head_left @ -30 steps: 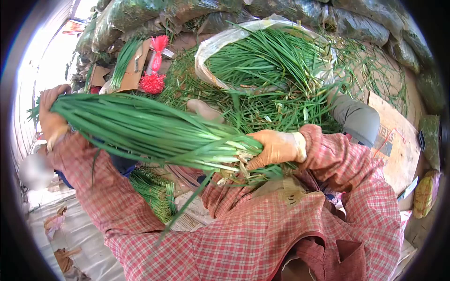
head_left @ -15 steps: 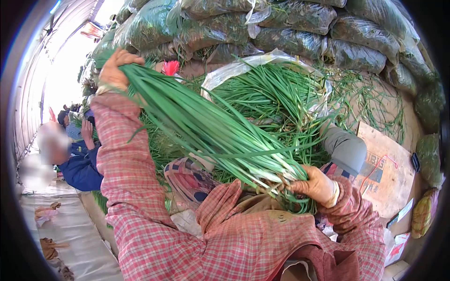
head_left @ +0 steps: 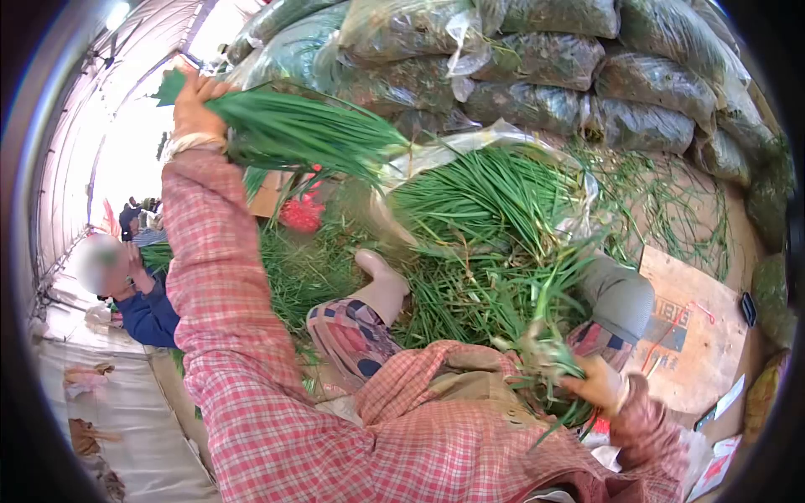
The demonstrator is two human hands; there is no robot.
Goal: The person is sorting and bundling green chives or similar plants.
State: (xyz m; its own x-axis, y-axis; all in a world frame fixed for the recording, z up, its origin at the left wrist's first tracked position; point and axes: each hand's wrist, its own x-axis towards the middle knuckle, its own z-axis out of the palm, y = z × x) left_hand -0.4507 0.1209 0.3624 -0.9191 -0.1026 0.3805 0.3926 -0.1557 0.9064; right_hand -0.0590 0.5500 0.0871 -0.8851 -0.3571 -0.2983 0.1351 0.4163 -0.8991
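Note:
Raised at the upper left, my left hand [head_left: 199, 113] is closed round one end of a large bunch of green chives [head_left: 310, 130]. The bunch stretches to the right, its far end blurred by motion. Low on the right, near my lap, my right hand [head_left: 597, 384] is closed on a small clump of loose chive stalks and leaves [head_left: 547, 356], also smeared. Between the two hands, more long chives [head_left: 503, 201] lie heaped on an open clear plastic bag [head_left: 398, 222]. Scraps of chive leaves [head_left: 453, 298] cover the ground around my legs.
Filled plastic sacks [head_left: 537, 59] are stacked along the back. A wooden board [head_left: 692, 335] lies at the right, a dark phone-like object [head_left: 748, 309] beside it. Red netting or string [head_left: 302, 210] sits behind the scraps. Another person in a blue jacket [head_left: 149, 318] sits at the left.
My left hand has lifted the bunch up and away from my right hand, which has moved down and right with a loose clump in it. The red material shows more fully.

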